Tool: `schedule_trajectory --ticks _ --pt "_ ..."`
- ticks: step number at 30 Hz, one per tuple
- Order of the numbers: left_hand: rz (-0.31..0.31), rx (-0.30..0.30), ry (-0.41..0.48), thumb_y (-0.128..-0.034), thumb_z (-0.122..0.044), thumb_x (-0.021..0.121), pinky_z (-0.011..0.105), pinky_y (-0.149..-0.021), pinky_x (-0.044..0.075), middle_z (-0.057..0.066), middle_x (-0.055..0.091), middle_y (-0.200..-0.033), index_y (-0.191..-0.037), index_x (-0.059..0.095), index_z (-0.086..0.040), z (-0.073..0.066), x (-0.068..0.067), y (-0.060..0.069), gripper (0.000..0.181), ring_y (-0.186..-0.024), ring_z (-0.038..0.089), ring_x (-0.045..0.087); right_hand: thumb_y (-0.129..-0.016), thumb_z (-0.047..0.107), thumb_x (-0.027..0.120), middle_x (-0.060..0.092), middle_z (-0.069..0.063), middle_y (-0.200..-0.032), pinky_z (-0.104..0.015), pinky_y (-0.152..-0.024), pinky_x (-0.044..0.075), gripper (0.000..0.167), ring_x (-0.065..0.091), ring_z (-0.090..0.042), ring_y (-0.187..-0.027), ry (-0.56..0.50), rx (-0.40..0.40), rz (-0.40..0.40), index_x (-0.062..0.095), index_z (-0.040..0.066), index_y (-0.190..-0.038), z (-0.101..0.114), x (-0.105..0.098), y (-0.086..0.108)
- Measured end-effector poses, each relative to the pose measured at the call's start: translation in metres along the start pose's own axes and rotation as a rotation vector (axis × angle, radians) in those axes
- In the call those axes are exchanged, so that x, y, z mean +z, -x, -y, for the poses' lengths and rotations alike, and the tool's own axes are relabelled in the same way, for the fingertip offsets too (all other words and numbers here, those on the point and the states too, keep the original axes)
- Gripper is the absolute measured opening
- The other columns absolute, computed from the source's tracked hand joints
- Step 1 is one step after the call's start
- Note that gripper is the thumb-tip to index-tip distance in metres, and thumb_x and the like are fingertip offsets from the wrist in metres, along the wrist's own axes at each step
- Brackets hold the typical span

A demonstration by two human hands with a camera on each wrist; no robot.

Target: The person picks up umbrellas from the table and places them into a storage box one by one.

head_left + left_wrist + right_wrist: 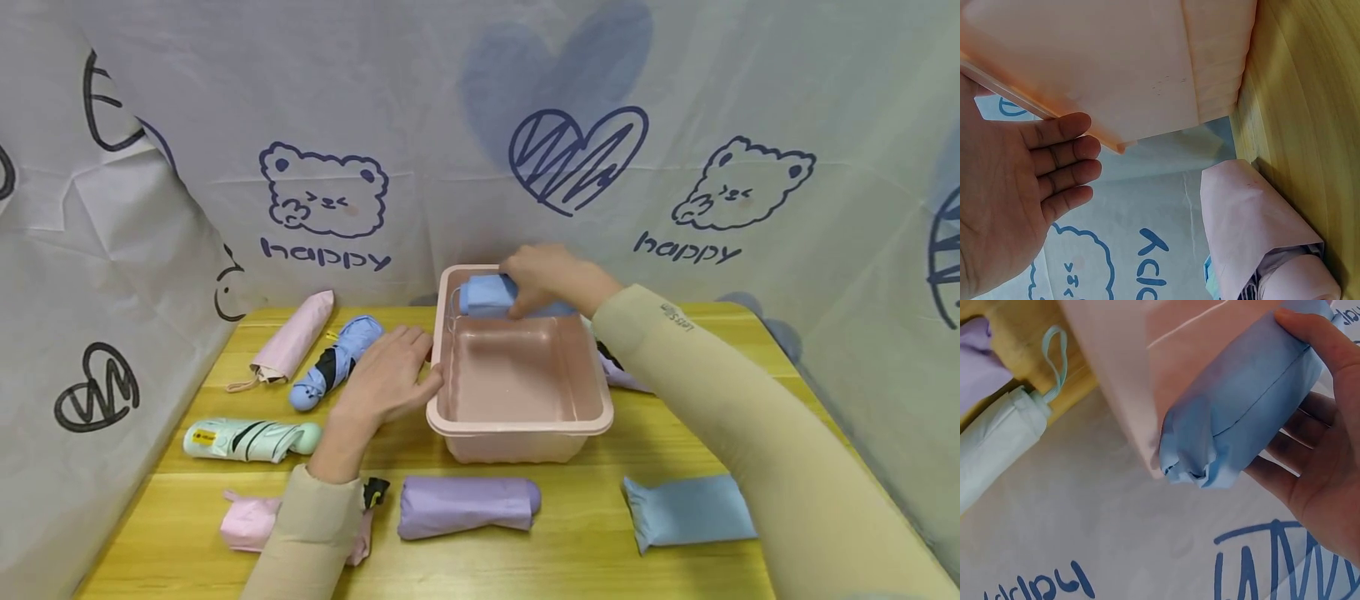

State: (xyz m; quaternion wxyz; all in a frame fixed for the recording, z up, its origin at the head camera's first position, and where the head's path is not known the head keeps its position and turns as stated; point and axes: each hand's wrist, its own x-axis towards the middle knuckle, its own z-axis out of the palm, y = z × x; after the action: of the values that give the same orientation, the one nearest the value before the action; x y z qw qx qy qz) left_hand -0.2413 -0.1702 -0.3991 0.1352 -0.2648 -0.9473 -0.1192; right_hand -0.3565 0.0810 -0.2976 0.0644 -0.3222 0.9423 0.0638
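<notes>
A blue folded umbrella [486,296] lies across the far end inside a pink plastic bin [517,429]. My right hand [555,277] grips it from above; in the right wrist view the thumb and fingers of the hand [1329,444] curl round the blue umbrella [1241,400]. At the bin's left rim rests my left hand [390,375], its thumb against the rim. The left wrist view shows that hand [1016,181] with fingers extended beside the rim of the bin [1116,75].
Left of the bin lie a pink umbrella [296,337], a blue one [341,358], a mint one [247,440] and a pink one [251,523]. A purple umbrella [468,507] lies in front, a light-blue one [693,510] at front right. Another purple one [626,377] is partly hidden.
</notes>
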Motion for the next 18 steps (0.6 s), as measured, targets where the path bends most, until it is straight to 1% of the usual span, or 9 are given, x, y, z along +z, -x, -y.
schedule_trajectory --ticks 7,9,14,16,18 --pt "-0.018 0.006 0.004 -0.093 -0.039 0.046 0.045 -0.097 0.047 0.01 0.064 -0.107 -0.109 0.065 -0.002 0.001 0.001 0.0 0.044 -0.101 0.03 0.056 -0.082 0.039 0.079 0.067 -0.007 -0.103 -0.042 -0.084 0.054 0.048 0.059 -0.024 -0.09 -0.034 0.011 0.046 0.067 0.007 -0.115 0.009 0.007 -0.019" --pt "-0.025 0.009 0.006 -0.0926 -0.038 0.046 0.045 -0.097 0.047 0.01 0.065 -0.108 -0.109 0.065 -0.002 0.001 0.001 0.0 0.044 -0.101 0.03 0.056 -0.083 0.04 0.079 0.067 -0.006 -0.102 -0.041 -0.082 0.054 0.044 0.058 -0.024 -0.089 -0.048 0.027 0.068 0.066 0.009 -0.111 0.012 0.01 -0.024" --pt "-0.026 0.01 0.012 -0.092 -0.038 0.046 0.045 -0.096 0.048 0.01 0.064 -0.106 -0.109 0.065 -0.002 0.001 0.001 0.0 0.043 -0.101 0.03 0.056 -0.084 0.037 0.081 0.062 -0.006 -0.098 -0.041 -0.08 0.051 0.036 0.054 -0.023 -0.087 -0.071 0.057 0.118 0.064 0.01 -0.101 0.015 0.017 -0.03" --pt "-0.022 0.008 0.012 -0.0923 -0.038 0.046 0.045 -0.097 0.048 0.01 0.064 -0.106 -0.108 0.065 -0.003 0.001 0.001 -0.001 0.043 -0.101 0.03 0.056 -0.085 0.034 0.081 0.061 -0.006 -0.095 -0.04 -0.08 0.05 0.034 0.053 -0.023 -0.086 -0.084 0.055 0.123 0.063 0.009 -0.098 0.015 0.02 -0.03" --pt "-0.016 0.009 0.013 -0.0925 -0.038 0.046 0.045 -0.097 0.047 0.01 0.064 -0.105 -0.109 0.065 -0.003 0.001 0.001 -0.001 0.043 -0.101 0.03 0.056 -0.084 0.031 0.081 0.06 -0.005 -0.092 -0.038 -0.078 0.049 0.03 0.053 -0.022 -0.085 -0.118 0.063 0.125 0.062 0.01 -0.094 0.014 0.025 -0.03"
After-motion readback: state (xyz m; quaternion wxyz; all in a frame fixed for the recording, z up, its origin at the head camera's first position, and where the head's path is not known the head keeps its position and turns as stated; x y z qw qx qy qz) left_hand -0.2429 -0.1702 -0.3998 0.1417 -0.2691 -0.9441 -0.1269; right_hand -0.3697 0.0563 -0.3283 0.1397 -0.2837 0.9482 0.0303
